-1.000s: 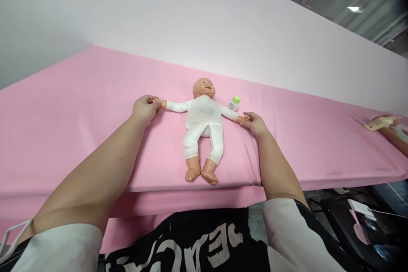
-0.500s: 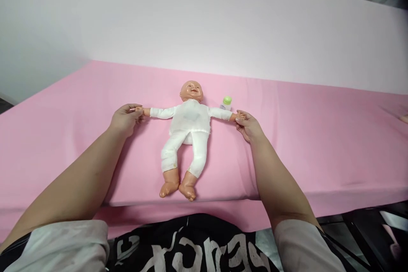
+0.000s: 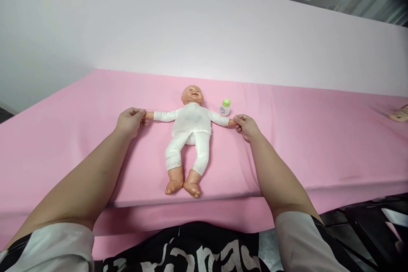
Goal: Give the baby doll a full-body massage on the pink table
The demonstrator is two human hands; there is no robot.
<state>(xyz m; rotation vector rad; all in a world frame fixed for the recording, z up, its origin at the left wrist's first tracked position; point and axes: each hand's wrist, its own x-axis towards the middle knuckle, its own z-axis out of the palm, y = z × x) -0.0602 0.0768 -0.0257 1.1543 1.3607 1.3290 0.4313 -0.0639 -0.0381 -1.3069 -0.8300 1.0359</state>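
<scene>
- A baby doll [image 3: 191,129] in a white bodysuit lies on its back on the pink mat [image 3: 302,136], head toward the far edge and bare feet at the near edge
- The doll's arms are stretched straight out to either side, level with its shoulders
- The left hand [image 3: 129,121] lies knuckles up on the mat, its fingers [image 3: 140,112] closed in a pinch around the doll's small hand at that end
- The right hand [image 3: 246,126] does the same on the other side, thumb and fingertips pressed together on the doll's other hand
- Both forearms run bare from the near edge of the mat up to the doll, with white sleeves rolled at the elbows
- A small white bottle with a green cap [image 3: 225,107] stands upright on the mat just beyond the doll's arm on the right hand's side, near the doll's head but apart from it
- A flat beige object [image 3: 400,114] rests at the far right edge of the mat, well apart from the doll; what it is cannot be told
- A pale wall panel [image 3: 204,29] rises behind the far edge of the mat
</scene>
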